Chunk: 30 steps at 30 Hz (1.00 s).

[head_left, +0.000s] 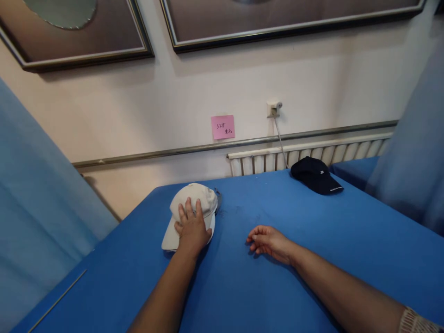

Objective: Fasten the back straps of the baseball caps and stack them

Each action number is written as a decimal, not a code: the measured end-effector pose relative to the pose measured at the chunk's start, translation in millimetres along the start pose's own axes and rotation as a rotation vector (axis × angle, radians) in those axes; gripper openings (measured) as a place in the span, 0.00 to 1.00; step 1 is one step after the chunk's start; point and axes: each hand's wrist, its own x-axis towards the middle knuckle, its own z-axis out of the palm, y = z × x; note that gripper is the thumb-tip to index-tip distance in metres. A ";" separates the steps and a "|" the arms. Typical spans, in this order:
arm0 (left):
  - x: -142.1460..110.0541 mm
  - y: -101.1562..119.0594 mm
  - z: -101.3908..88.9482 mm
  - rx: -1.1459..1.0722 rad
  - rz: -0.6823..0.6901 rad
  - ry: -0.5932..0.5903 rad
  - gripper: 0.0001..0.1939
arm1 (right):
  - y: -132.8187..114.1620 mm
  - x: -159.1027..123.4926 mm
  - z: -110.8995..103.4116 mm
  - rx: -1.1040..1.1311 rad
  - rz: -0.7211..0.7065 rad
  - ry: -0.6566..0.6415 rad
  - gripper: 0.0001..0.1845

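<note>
A white baseball cap (180, 198) sits on the blue-covered table, left of the middle, its brim pointing toward the lower left. My left hand (193, 229) lies on the cap's front with fingers spread, pressing or resting there without gripping. To the right, my right hand (269, 240) rests on its side on the blue cover, fingers loosely curled and a little apart, with nothing visible in them. Near the table's far edge on the right lies a dark navy cap (314, 175) with small white lettering on its brim.
The blue cover (243, 286) shows dark smudges beside the white cap. A thin rod (57, 300) lies along the left edge. Blue curtains (38, 199) hang at both sides. Behind stand a radiator (270, 162), a pipe (166, 152) and a socket (273, 109) with a cord.
</note>
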 end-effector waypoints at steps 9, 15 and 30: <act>13.1 -7.7 -15.0 -0.156 0.088 0.202 0.43 | -0.9 5.6 -0.1 -0.027 -0.017 -0.003 0.18; 23.6 -24.1 -14.4 -0.253 0.139 0.335 0.34 | -1.2 5.6 -0.1 -0.073 -0.019 -0.009 0.18; 21.5 -28.4 -16.5 -0.267 0.112 0.218 0.18 | 7.8 5.4 -1.7 -0.134 -0.023 -0.003 0.17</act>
